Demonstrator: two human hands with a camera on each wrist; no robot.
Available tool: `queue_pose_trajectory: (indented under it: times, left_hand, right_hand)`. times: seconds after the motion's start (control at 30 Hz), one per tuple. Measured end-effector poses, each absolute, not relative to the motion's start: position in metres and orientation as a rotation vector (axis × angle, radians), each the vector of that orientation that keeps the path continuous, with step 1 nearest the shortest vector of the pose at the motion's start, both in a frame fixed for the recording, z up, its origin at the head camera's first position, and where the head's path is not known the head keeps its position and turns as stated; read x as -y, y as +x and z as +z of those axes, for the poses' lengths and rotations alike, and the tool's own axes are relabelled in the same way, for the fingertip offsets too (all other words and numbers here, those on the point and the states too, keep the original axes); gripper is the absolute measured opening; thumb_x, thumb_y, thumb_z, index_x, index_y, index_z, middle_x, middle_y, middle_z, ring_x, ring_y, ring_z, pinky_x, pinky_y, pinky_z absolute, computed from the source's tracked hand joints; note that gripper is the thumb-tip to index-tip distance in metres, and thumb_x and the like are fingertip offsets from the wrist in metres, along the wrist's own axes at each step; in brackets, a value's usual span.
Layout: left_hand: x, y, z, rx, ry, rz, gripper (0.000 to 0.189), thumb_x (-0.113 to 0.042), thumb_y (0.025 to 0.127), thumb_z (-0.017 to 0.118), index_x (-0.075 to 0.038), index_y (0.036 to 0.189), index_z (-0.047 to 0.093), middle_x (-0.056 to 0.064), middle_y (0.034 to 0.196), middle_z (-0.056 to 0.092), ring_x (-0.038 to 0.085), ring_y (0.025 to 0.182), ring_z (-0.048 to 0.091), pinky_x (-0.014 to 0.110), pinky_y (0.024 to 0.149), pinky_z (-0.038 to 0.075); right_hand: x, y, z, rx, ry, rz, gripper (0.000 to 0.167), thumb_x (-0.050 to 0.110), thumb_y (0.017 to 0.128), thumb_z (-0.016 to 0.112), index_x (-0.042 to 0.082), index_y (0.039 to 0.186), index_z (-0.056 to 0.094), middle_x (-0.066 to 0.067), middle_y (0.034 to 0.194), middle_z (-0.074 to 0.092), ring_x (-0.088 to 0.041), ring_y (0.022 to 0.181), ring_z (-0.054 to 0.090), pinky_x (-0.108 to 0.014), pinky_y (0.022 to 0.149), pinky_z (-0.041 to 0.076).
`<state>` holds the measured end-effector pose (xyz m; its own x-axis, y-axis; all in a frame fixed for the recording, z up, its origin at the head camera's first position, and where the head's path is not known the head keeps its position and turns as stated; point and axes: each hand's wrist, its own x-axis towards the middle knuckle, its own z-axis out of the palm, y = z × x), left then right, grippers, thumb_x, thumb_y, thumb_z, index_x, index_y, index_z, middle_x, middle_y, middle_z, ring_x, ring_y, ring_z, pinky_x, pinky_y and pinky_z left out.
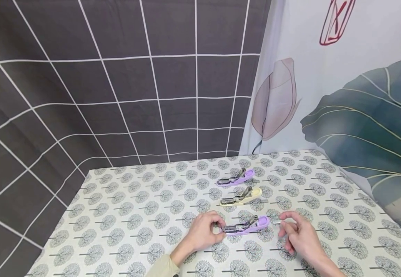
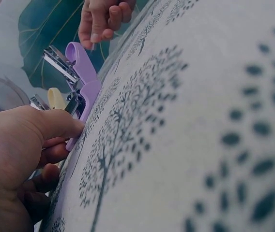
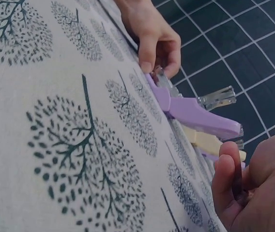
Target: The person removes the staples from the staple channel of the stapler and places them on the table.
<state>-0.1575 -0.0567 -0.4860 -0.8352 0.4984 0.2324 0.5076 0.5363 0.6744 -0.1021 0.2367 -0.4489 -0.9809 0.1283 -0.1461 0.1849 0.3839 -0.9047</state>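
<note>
A purple stapler [image 1: 247, 230] lies on the table with its metal parts swung up and exposed. My left hand [image 1: 204, 231] pinches its left end between thumb and fingers; in the left wrist view the thumb presses on the purple body [image 2: 90, 94]. Just right of the stapler's rounded end, my right hand [image 1: 301, 235] pinches a small silvery strip [image 1: 277, 222], perhaps staples; it is too small to be sure. In the right wrist view the curled fingers of that hand [image 3: 258, 179] mostly hide the strip. A gap separates it from the stapler.
Behind the held stapler lie a yellow stapler [image 1: 254, 194] and another purple stapler [image 1: 247, 176], both with metal parts raised. A cloth with tree prints [image 1: 134, 223] covers the table. A dark gridded curtain [image 1: 172, 80] and a leaf-printed white one [image 1: 300, 127] hang behind.
</note>
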Motion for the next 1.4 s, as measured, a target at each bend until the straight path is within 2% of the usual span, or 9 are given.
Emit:
queue_pose_trajectory:
  times: [0.67,0.93,1.17,1.4]
  left_hand:
    - [0.056,-0.158,-0.484,2.741,-0.908,-1.219,0.020,-0.014,0.072,0.085,-0.020,0.087,0.073,-0.020,0.084,0.059,-0.004,0.059,0.041,0.018,0.062,0.036]
    - [0.058,-0.158,-0.487,2.725,-0.909,-1.267,0.021,-0.013,0.073,0.087,-0.019,0.089,0.074,-0.019,0.085,0.061,-0.005,0.056,0.040,0.017,0.056,0.037]
    - [0.060,-0.157,-0.488,2.699,-0.902,-1.316,0.023,-0.012,0.074,0.087,-0.018,0.093,0.075,-0.018,0.087,0.063,-0.005,0.055,0.039,0.017,0.053,0.037]
    - [0.067,-0.154,-0.488,2.710,-0.897,-1.463,0.030,-0.011,0.077,0.085,-0.013,0.104,0.074,-0.013,0.094,0.062,-0.002,0.059,0.044,0.019,0.059,0.043]
  right_hand:
    - [-0.239,-0.101,-0.457,-2.632,0.264,-1.457,0.017,-0.003,0.096,0.054,0.002,0.112,0.057,-0.007,0.068,0.061,-0.024,0.044,0.055,-0.036,0.038,0.048]
    - [-0.238,-0.104,-0.454,-2.639,0.285,-1.393,0.016,-0.003,0.094,0.056,0.001,0.110,0.059,-0.007,0.067,0.061,-0.022,0.043,0.055,-0.038,0.037,0.048]
    - [-0.242,-0.104,-0.454,-2.579,0.297,-1.445,0.024,-0.002,0.094,0.055,-0.005,0.118,0.054,-0.010,0.068,0.062,-0.023,0.045,0.056,-0.039,0.039,0.049]
    - [-0.252,-0.103,-0.451,-2.523,0.372,-1.535,0.029,0.004,0.096,0.054,-0.007,0.123,0.050,-0.012,0.069,0.062,-0.022,0.047,0.056,-0.037,0.040,0.050]
